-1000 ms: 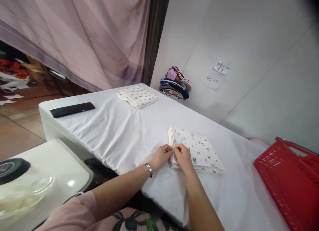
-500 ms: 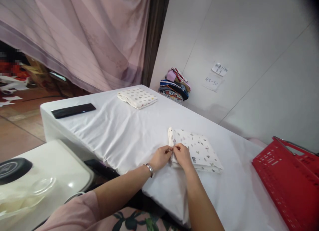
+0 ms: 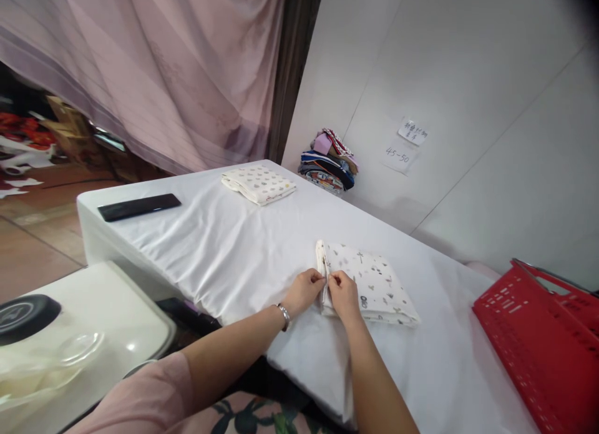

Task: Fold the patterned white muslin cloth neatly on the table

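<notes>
A folded white cloth with small printed figures lies on the white-covered table in front of me. My left hand, with a bracelet at the wrist, pinches at the cloth's left folded edge. Close beside it, my right hand has its thumb and fingers pressed together on the same edge. Both hands are closed, and their fingertips hide the exact bit of cloth between them. A second folded white cloth with a spotted print rests farther back on the table.
A black phone-like slab lies near the table's left end. At the right stands a red plastic basket. Folded fabrics are stacked by the wall. A white machine or lid is at lower left; a pink curtain hangs behind.
My two hands have moved slightly apart at the cloth's left edge, the right one shifting a little rightward. The cloths have stayed in place.
</notes>
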A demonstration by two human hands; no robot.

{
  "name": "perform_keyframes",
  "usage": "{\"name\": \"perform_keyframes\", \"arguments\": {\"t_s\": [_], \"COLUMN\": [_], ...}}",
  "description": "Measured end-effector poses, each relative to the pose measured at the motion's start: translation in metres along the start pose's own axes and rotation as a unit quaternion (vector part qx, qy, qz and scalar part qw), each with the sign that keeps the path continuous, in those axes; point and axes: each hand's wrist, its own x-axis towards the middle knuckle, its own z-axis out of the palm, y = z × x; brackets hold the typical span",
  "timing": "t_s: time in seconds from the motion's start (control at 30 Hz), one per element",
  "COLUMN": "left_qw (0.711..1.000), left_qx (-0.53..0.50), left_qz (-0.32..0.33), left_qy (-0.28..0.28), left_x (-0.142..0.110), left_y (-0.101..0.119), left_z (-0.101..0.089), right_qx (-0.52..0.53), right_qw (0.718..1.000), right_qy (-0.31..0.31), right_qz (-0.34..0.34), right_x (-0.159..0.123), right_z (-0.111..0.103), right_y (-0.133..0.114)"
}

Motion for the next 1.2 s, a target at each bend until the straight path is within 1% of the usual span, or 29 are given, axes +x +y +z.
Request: {"name": "perform_keyframes", "arguments": {"t_s": [0.1,0.23,0.5,0.67,0.8,0.97,1.2], "left_qw": [0.999,0.998,0.997,0.996,0.996,0.999,0.997], "left_qx": [0.035,0.068,0.066,0.082,0.086,0.045,-0.022], "left_qz": [-0.015,-0.015,-0.026,-0.031,-0.027,-0.016,0.024], "left_qy": [0.014,-0.001,0.012,-0.002,-0.012,-0.022,-0.069], "left_x": [0.006,0.009,0.007,0.006,0.005,0.003,-0.003], "left_y": [0.001,0.001,0.001,0.004,0.004,0.004,0.0], "left_z": [0.0,0.001,0.001,-0.001,-0.001,-0.002,-0.006], "right_qx": [-0.001,-0.002,-0.004,-0.011,-0.02,-0.027,-0.018], "right_qw": [1.0,1.0,1.0,1.0,1.0,1.0,0.999], "right_qy": [-0.002,-0.004,0.004,0.01,0.002,-0.005,-0.028], "right_qz": [-0.004,-0.008,-0.009,-0.012,-0.011,-0.006,0.03], "right_x": [0.001,0.001,-0.001,0.0,0.0,0.0,0.0], "right_z": [0.002,0.003,0.002,0.002,0.002,0.001,-0.002], "right_y": [0.002,0.003,0.002,0.001,0.001,0.0,-0.009]}}
